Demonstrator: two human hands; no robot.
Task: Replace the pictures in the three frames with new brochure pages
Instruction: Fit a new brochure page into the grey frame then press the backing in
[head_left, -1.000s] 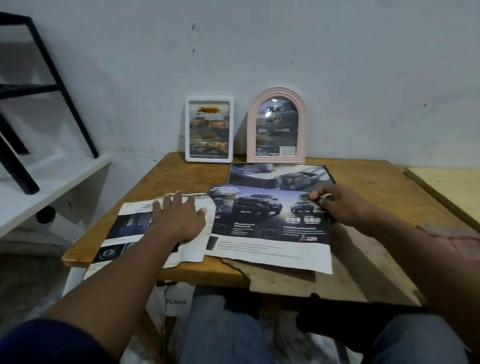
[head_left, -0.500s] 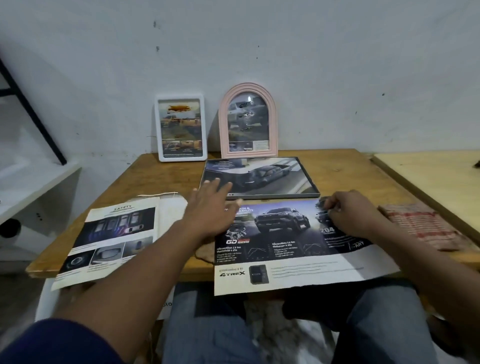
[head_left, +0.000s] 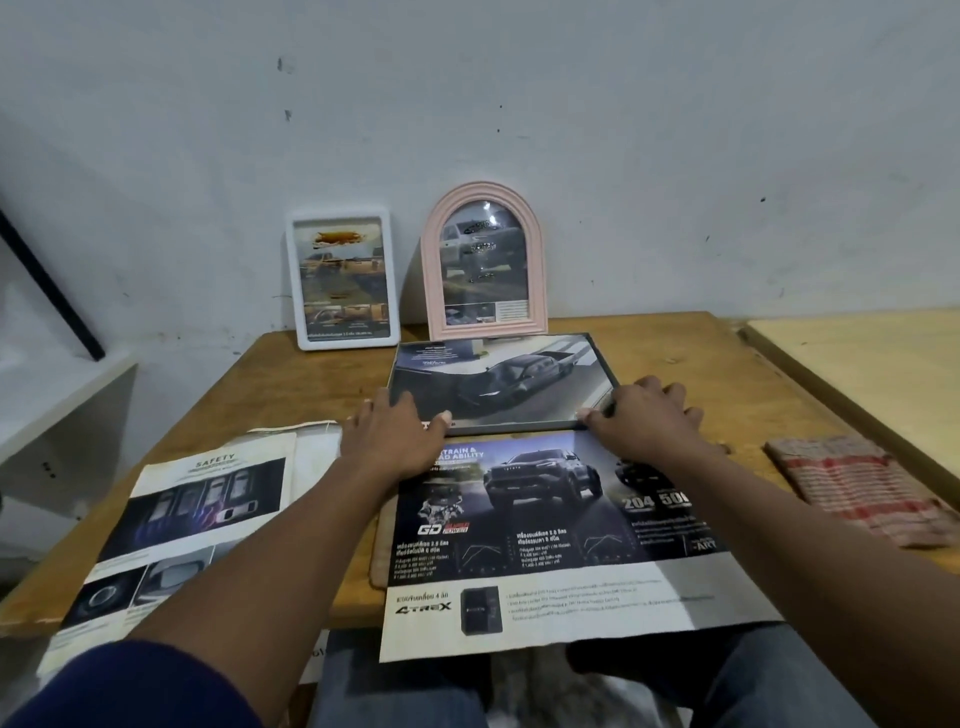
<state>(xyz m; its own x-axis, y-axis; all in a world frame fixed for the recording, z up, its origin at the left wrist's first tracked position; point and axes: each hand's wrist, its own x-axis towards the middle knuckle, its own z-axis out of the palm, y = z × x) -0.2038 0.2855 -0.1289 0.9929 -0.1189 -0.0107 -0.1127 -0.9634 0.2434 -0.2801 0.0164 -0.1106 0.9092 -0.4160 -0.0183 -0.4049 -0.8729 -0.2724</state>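
A black frame (head_left: 519, 384) holding a car picture lies flat mid-table. My left hand (head_left: 395, 441) grips its near left corner, thumb on the front rail. The near right corner is held the same way by my right hand (head_left: 644, 421). A dark brochure page (head_left: 545, 525) showing a truck lies just in front of the frame and overhangs the table's front edge above my lap. A "Safety" brochure page (head_left: 182, 519) lies at the front left. A white frame (head_left: 343, 280) and a pink arched frame (head_left: 483, 270) lean on the wall, each with a picture inside.
The wooden table (head_left: 727, 374) carries a folded red-checked cloth (head_left: 857, 493) at the right. A paler second table (head_left: 883, 353) adjoins on the right. A white shelf (head_left: 52, 395) with a black bar (head_left: 47, 291) stands at the left.
The truck page has slid toward me and now hangs over the front edge. My right hand left the page, and both hands moved onto the black frame's near corners.
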